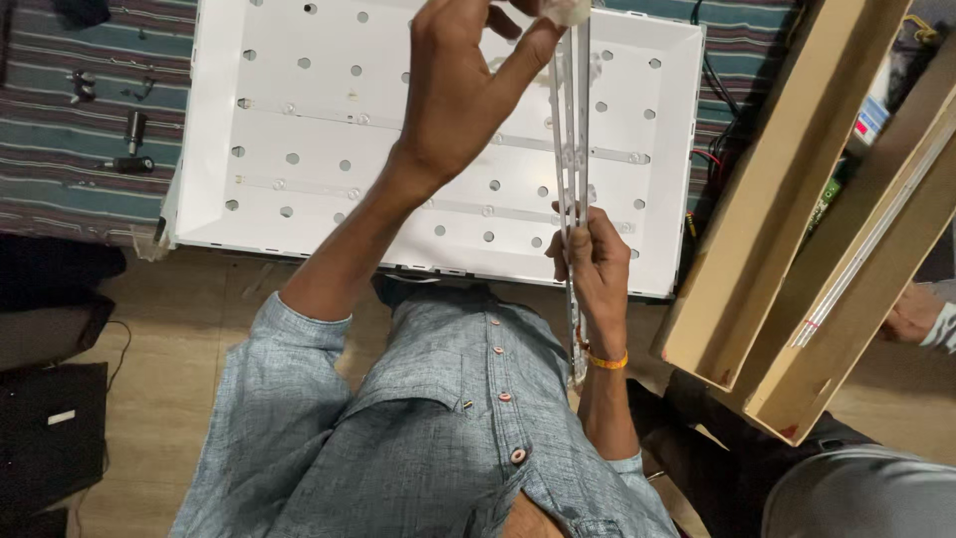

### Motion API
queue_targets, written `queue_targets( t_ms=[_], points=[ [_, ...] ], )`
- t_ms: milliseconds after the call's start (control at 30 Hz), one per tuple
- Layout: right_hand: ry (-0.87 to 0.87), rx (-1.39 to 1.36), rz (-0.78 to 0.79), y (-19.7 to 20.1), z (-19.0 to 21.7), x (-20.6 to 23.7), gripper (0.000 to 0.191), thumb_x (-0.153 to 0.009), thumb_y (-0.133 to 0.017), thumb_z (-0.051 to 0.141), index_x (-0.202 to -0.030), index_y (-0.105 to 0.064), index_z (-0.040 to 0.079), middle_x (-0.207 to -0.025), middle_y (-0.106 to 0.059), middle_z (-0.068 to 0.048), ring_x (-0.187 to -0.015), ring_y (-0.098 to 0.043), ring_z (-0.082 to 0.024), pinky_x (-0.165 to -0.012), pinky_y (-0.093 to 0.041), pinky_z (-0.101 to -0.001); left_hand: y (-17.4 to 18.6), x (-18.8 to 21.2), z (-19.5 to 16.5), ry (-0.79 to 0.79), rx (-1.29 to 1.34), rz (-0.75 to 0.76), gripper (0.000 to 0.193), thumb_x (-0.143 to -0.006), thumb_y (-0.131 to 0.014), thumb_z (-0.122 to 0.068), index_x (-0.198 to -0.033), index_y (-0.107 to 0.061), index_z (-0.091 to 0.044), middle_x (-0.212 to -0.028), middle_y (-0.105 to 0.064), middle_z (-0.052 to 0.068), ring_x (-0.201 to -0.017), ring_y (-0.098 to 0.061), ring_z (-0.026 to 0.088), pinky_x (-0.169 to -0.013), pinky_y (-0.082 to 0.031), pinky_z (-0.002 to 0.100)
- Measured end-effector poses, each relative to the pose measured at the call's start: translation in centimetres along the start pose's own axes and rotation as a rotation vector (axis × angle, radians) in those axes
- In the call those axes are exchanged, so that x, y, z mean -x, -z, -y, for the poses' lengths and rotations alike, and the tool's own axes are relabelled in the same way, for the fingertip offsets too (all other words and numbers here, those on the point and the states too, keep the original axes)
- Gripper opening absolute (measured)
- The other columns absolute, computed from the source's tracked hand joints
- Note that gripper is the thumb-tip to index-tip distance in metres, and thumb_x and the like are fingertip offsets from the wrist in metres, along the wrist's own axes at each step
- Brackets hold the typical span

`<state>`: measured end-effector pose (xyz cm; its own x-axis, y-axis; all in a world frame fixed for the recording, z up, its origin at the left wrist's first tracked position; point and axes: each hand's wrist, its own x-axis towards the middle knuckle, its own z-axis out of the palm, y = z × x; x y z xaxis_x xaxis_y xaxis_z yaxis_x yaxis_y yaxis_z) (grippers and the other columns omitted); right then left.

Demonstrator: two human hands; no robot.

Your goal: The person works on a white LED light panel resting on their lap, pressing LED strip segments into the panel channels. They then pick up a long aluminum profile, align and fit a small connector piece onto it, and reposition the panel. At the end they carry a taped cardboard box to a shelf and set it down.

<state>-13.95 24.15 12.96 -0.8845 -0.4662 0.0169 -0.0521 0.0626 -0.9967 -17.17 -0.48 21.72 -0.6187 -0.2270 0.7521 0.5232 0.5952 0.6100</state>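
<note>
White strips (572, 149), thin and long, are held upright in a bundle above the white perforated panel (299, 149). Lower end is gripped by the right hand (593, 261), fingers clenched round the strips; upper end is pinched by the left hand (463, 80). Open cardboard boxes (797, 199) lie to the right; striped cloth (80, 130) beyond.

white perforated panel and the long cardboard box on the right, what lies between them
In the head view, striped cloth and dark cables lie between white perforated panel and cardboard box.
</note>
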Motion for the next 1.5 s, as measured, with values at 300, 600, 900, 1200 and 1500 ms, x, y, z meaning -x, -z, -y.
queue_targets(
  t_ms=[300, 600, 900, 1200, 1500],
  points=[
    [-0.023, -0.094, 0.023, 0.2, 0.3, 0.5, 0.054, -0.107, -0.051, 0.052, -0.118, -0.063, 0.000, -0.077, -0.058, -0.002, -0.064, -0.051, -0.007, -0.057, -0.043, -0.0245, 0.5, -0.4, 0.6, 0.217, 0.761, 0.111, 0.017, -0.115, -0.067, -0.022, -0.114, -0.067, -0.005, -0.097, -0.069, 0.002, -0.090, -0.064, 0.010, -0.084, -0.055, 0.027],
    [0.010, -0.178, 0.027, 0.2, -0.6, 0.6, 0.057, -0.106, -0.055, 0.050, -0.138, -0.054, 0.003, -0.085, -0.057, -0.004, -0.069, -0.055, -0.010, -0.058, -0.045, -0.0250, -0.3, 0.2, 1.2, 0.336, 0.938, 0.091, 0.021, -0.115, -0.063, -0.024, -0.114, -0.070, -0.004, -0.099, -0.071, 0.003, -0.092, -0.066, 0.013, -0.089, -0.054, 0.034],
    [0.281, 0.032, -0.109, 0.0, -2.3, 0.2, 0.054, -0.106, -0.068, 0.009, -0.147, -0.032, 0.012, -0.114, -0.063, -0.015, -0.073, -0.061, -0.012, -0.059, -0.055, -0.0261, -2.3, 1.0, 2.8, 0.267, 0.823, 0.003, 0.026, -0.111, -0.071, -0.031, -0.108, -0.069, -0.006, -0.097, -0.067, 0.000, -0.090, -0.062, 0.010, -0.081, -0.050, 0.032],
    [0.104, -0.387, 0.076, 1.5, -0.3, -0.5, 0.051, -0.108, -0.067, 0.027, -0.145, -0.033, 0.020, -0.105, -0.065, -0.015, -0.087, -0.064, -0.018, -0.060, -0.051, -0.0289, -4.2, 0.2, 3.4, 0.212, 0.886, 0.315, 0.051, -0.106, -0.066, -0.051, -0.137, -0.057, -0.011, -0.133, -0.068, 0.004, -0.134, -0.062, 0.015, -0.121, -0.051, 0.041],
    [0.023, -0.582, 0.132, 2.3, 0.7, -0.9, 0.051, -0.105, -0.068, 0.032, -0.135, -0.030, 0.017, -0.098, -0.063, -0.013, -0.088, -0.067, -0.020, -0.056, -0.052, -0.0284, -8.4, 0.0, 1.0, 0.118, 1.006, 0.540, 0.070, -0.108, -0.040, -0.067, -0.119, -0.068, -0.004, -0.109, -0.075, 0.012, -0.106, -0.078, 0.024, -0.100, -0.062, 0.043]
  ],
)
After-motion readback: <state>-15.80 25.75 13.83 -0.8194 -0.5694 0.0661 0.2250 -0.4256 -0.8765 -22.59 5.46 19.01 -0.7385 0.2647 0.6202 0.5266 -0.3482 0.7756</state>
